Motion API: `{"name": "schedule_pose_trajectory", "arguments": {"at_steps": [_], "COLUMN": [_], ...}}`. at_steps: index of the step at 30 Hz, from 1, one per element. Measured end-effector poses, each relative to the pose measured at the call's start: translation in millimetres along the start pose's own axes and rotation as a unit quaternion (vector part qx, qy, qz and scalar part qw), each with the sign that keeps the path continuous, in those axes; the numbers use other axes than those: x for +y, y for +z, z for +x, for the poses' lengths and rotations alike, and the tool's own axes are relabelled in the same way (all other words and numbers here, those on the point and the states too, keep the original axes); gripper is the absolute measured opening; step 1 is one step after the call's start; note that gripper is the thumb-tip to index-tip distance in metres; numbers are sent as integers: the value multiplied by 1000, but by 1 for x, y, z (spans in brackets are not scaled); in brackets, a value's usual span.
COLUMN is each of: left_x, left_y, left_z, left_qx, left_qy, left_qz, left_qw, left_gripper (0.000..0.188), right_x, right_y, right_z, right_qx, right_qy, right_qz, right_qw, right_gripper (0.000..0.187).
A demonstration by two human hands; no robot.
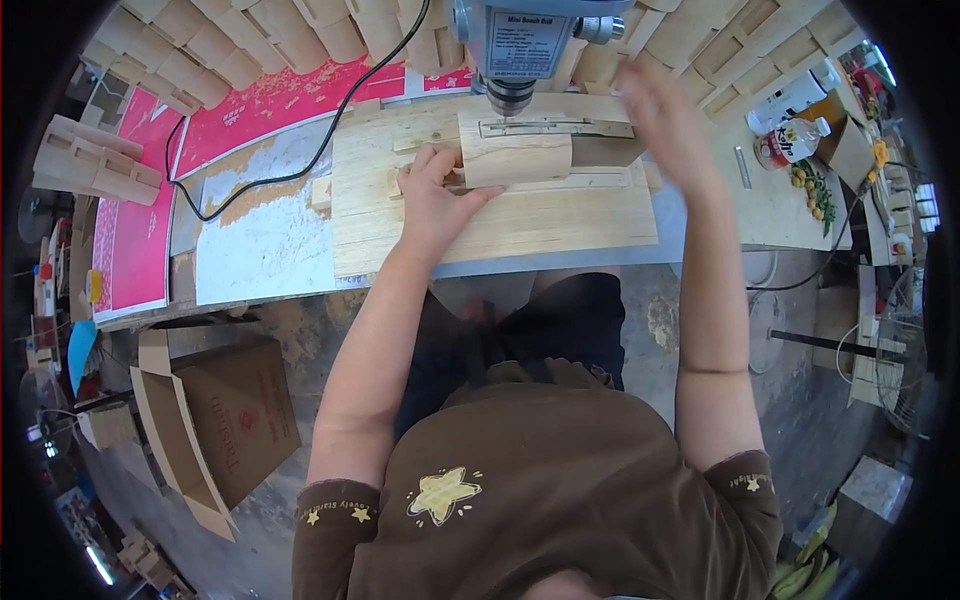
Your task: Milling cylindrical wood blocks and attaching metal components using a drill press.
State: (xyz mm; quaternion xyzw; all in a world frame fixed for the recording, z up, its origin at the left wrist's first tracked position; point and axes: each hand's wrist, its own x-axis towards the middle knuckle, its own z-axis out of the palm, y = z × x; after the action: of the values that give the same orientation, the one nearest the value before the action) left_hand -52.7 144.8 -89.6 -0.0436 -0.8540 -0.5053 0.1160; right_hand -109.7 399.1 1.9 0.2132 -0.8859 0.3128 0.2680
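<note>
A pale wooden piece with a rounded front (515, 160) lies on a flat wooden board (490, 228), below the chuck of a small bench drill (510, 93). At its left end is my left hand (437, 195), fingers curled against the wood and thumb along the lower front edge. My right hand (665, 120) is raised beyond the right end of the piece, apart from it and smeared by motion. Its fingers point up toward the drill's right side; I cannot make out anything in them. A narrow slot runs along the wood behind the rounded front.
Stacks of similar wooden pieces (290, 35) line the back, and more stand at the left (95, 160). A black cable (345, 105) crosses the pink-and-white covered table (260, 240). At the right stands a plastic bottle (790, 143). An open cardboard box (235, 420) is on the floor.
</note>
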Motion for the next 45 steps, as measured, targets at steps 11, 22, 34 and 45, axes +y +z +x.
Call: {"name": "schedule_pose_trajectory", "arguments": {"at_steps": [11,22,34,45], "left_x": [15,41,-20,-85], "left_y": [-139,-107,-204,-184], "left_z": [-55,-71,-98,-103], "left_qx": [64,123,190,269], "left_qy": [-152,-343,-14,-166], "left_qz": [-187,-304,257,-4], "left_qw": [968,880,947,949], "left_gripper": [21,29,48,78], "right_x": [-29,-51,-51,-38], "right_y": [-14,-2,-7,-5], "right_z": [-79,-81,-93,-102], "right_qx": [-109,-130,-150,-140], "right_qy": [-17,-40,-44,-56], "right_qz": [-54,-8,-26,-53], "right_qw": [992,991,987,987], "right_gripper": [31,31,31,30]}}
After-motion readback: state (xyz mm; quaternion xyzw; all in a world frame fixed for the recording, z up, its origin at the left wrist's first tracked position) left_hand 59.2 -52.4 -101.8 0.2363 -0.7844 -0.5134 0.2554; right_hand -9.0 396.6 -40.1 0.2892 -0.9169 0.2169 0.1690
